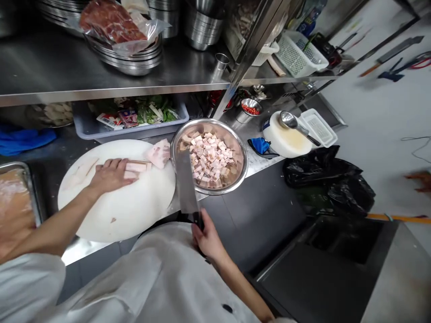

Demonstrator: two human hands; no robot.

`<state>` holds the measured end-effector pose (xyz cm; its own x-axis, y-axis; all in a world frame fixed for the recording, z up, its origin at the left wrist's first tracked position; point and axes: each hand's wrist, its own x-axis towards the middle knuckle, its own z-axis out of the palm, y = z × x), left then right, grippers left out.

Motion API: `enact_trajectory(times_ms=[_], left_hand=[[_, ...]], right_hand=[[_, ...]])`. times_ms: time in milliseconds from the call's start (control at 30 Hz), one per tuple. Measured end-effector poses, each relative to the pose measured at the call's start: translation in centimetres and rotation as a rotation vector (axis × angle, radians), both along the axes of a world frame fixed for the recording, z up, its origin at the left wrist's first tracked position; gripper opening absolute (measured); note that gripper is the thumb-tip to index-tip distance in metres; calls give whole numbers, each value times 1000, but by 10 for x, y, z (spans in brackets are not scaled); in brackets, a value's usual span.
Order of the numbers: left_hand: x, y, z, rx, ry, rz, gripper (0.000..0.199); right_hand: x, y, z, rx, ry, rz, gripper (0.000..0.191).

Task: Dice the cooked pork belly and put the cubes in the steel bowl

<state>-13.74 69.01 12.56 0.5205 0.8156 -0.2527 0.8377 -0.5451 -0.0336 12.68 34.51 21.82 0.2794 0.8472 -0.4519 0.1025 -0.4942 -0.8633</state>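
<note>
On the round white cutting board (134,215), my left hand (109,176) lies over strips of pale pink meat (138,166), its fingers pressed together on them. A flat pale piece of meat (159,154) rests at the board's right edge, beside a steel bowl (243,168). The bowl holds many cubes of pale meat (212,154). My right hand (209,235) is closed round the dark handle of a wide cleaver (187,184), whose blade stands over the bowl's left rim. A small scrap (113,220) lies low on the board.
Behind the board is a grey-blue tray (134,133) with greens and packets. A metal tray (29,197) stands at the left. To the right are a white round block (286,139) with a ladle (288,120), a white basket (319,127) and black bags (350,188). A shelf (188,85) runs above.
</note>
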Motion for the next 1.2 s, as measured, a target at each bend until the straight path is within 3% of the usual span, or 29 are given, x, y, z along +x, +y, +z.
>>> enact_trajectory(times_ms=[100,167,300,433,567,700,867,1000,1200], left_hand=[[1,-52,1,81,-9,156,82],[5,-81,3,117,-26,261,76],[14,-117,9,142,-76,366,61],[18,-141,5,184,-123,339,43],[3,-141,0,120,-289,316,33],[-35,-122,3,-51,-509,301,31],[-74,-129,8,-84,-496,328,27],[-65,-139,5,-36,-383,304,34],[-42,-131,-3,-66,-371,185,24]], right_hand=[[4,27,-7,-63,-271,371,37],[8,43,-14,-111,-393,547,39],[20,64,-28,-190,-573,727,32],[31,76,-33,-162,-629,823,34],[30,92,-32,-154,-664,833,35],[16,106,-31,-136,-701,873,34],[12,102,-28,-55,-622,986,29],[12,95,-27,-122,-651,944,31],[-4,94,-26,-129,-628,947,40]])
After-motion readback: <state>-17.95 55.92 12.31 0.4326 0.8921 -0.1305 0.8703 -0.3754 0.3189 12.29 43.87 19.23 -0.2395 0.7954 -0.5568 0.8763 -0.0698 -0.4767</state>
